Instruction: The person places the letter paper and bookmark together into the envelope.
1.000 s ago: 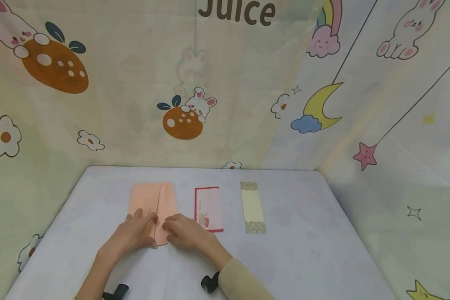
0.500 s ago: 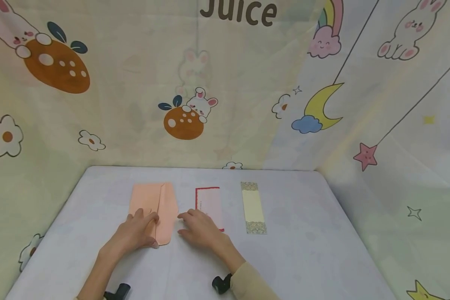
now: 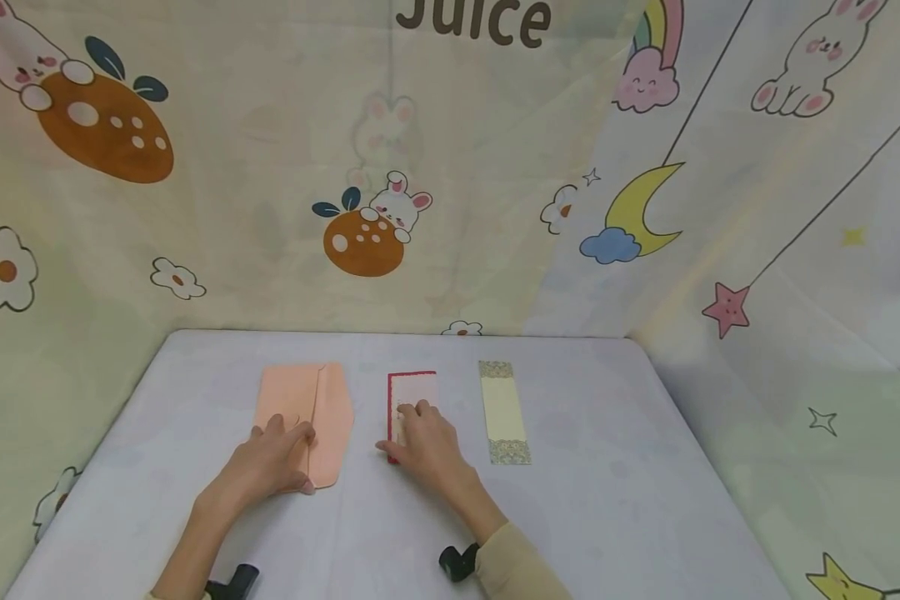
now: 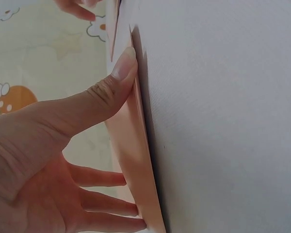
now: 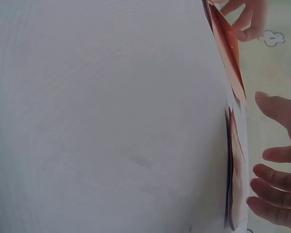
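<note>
A peach paper envelope (image 3: 333,417) lies on the left of the table, its flap side to the right. My left hand (image 3: 264,465) rests on its near left part; in the left wrist view the thumb (image 4: 123,65) presses near the edge and the straight fingers touch the paper. My right hand (image 3: 433,450) hovers over a pink card (image 3: 412,388) with a red border, fingers spread, partly covering it. The right wrist view shows a gap between those fingertips and the card (image 5: 237,184). In that view the envelope (image 5: 229,51) stands partly raised at its flap.
A cream strip (image 3: 505,412) with glittery patterned ends lies right of the card. The white table (image 3: 607,500) meets a cartoon-printed cloth backdrop (image 3: 270,125) at its far edge. Black wrist devices (image 3: 457,564) sit at both wrists.
My right hand has let go of the envelope's flap side and moved right, over the pink card. The left hand has stayed on the envelope.
</note>
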`<action>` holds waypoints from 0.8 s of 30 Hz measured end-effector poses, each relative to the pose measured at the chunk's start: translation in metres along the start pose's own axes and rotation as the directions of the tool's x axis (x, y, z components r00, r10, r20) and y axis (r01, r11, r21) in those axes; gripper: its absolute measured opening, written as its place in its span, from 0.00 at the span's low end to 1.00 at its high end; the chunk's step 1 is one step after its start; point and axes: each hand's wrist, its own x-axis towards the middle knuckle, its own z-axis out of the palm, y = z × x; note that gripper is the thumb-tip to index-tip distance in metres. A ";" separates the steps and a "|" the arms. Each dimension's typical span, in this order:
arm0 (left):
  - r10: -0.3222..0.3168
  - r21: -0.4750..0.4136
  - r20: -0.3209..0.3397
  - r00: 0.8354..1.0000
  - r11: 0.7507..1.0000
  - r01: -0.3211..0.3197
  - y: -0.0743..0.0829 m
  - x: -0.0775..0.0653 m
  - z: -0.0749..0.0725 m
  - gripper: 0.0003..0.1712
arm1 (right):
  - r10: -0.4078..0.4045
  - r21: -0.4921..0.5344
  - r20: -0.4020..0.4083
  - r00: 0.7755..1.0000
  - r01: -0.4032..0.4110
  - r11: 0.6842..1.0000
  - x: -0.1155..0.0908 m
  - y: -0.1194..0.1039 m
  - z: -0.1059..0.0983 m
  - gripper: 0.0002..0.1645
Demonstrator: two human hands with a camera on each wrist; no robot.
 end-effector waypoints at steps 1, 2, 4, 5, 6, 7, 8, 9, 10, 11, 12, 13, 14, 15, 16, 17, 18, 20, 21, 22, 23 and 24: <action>0.002 0.002 -0.002 1.000 1.000 -0.002 0.000 0.000 0.000 0.38 | 0.011 0.004 -0.002 1.000 -0.011 1.000 0.000 0.001 0.000 0.39; 0.002 0.002 -0.003 1.000 1.000 -0.002 0.000 0.000 0.000 0.38 | 0.023 0.010 -0.001 1.000 -0.023 1.000 0.001 0.002 -0.001 0.39; 0.003 0.002 -0.005 1.000 1.000 -0.003 -0.001 0.000 0.000 0.38 | 0.043 0.014 0.002 0.999 -0.043 0.999 0.001 0.004 0.000 0.40; 0.003 0.001 -0.004 1.000 1.000 -0.003 -0.001 0.001 0.000 0.38 | 0.053 0.014 0.001 0.999 -0.053 0.998 0.001 0.006 0.000 0.41; 0.003 0.000 -0.003 1.000 1.000 -0.003 -0.001 0.001 0.001 0.38 | 0.064 0.013 -0.002 0.998 -0.064 0.998 0.001 0.007 0.000 0.42; 0.002 -0.003 -0.003 1.000 1.000 -0.002 -0.002 0.000 0.001 0.38 | 0.073 0.013 -0.005 0.997 -0.073 0.997 0.001 0.008 0.000 0.42; 0.001 -0.006 -0.002 1.000 1.000 -0.001 -0.002 0.000 0.001 0.37 | 0.081 0.011 -0.008 0.997 -0.081 0.997 0.001 0.009 0.000 0.43; 0.001 -0.009 -0.003 1.000 1.000 -0.001 -0.002 0.000 0.001 0.37 | 0.088 0.008 -0.013 0.996 -0.087 0.996 0.001 0.010 -0.001 0.43; 0.001 -0.011 -0.002 1.000 1.000 -0.001 -0.002 0.000 0.001 0.37 | 0.096 0.010 -0.017 0.995 -0.096 0.995 0.001 0.011 -0.001 0.44; 0.001 -0.013 -0.004 1.000 1.000 -0.001 -0.002 0.000 0.001 0.37 | 0.106 0.014 -0.019 0.994 -0.106 0.994 0.001 0.011 -0.002 0.45; 0.002 -0.013 -0.005 1.000 1.000 -0.002 -0.002 0.000 0.001 0.37 | 0.117 0.012 -0.020 0.993 -0.117 0.993 0.001 0.012 -0.003 0.46; 0.003 -0.013 -0.006 1.000 1.000 -0.003 -0.002 0.000 0.001 0.37 | 0.126 0.009 -0.022 0.992 -0.126 0.992 0.002 0.012 -0.003 0.46; 0.005 -0.015 -0.006 1.000 1.000 -0.005 -0.002 -0.001 0.001 0.37 | 0.137 0.007 -0.021 0.990 -0.137 0.991 0.002 0.013 -0.003 0.47; 0.007 -0.015 -0.007 1.000 1.000 -0.007 -0.001 -0.001 0.001 0.36 | 0.148 0.008 -0.022 0.989 -0.148 0.989 0.003 0.014 -0.003 0.48; 0.007 -0.014 -0.008 1.000 1.000 -0.007 -0.001 -0.001 0.001 0.36 | 0.159 0.006 -0.024 0.987 -0.159 0.987 0.003 0.015 -0.001 0.48; 0.007 -0.015 -0.008 1.000 1.000 -0.007 -0.001 -0.001 0.001 0.36 | 0.166 0.001 -0.029 0.986 -0.166 0.986 0.003 0.016 0.000 0.48; 0.007 -0.016 -0.009 1.000 1.000 -0.007 -0.002 -0.001 0.001 0.36 | 0.173 -0.004 -0.034 0.984 -0.173 0.985 0.003 0.017 0.001 0.48; 0.008 -0.019 -0.010 1.000 1.000 -0.008 -0.002 -0.001 0.001 0.36 | 0.184 -0.003 -0.046 0.982 -0.184 0.983 0.003 0.019 0.003 0.48; 0.006 -0.019 -0.010 1.000 1.000 -0.006 -0.002 -0.001 0.001 0.36 | 0.187 -0.004 -0.053 0.981 -0.187 0.982 0.003 0.019 0.004 0.48; 0.004 -0.019 -0.011 1.000 1.000 -0.004 -0.002 -0.001 0.002 0.36 | 0.193 -0.007 -0.059 0.980 -0.193 0.981 0.004 0.019 0.004 0.48; 0.005 -0.019 -0.011 1.000 1.000 -0.006 -0.003 -0.001 0.002 0.36 | 0.198 -0.006 -0.063 0.978 -0.199 0.980 0.004 0.019 0.004 0.48; 0.005 -0.019 -0.011 1.000 1.000 -0.005 -0.003 -0.001 0.002 0.37 | 0.207 -0.007 -0.065 0.976 -0.208 0.978 0.004 0.019 0.004 0.49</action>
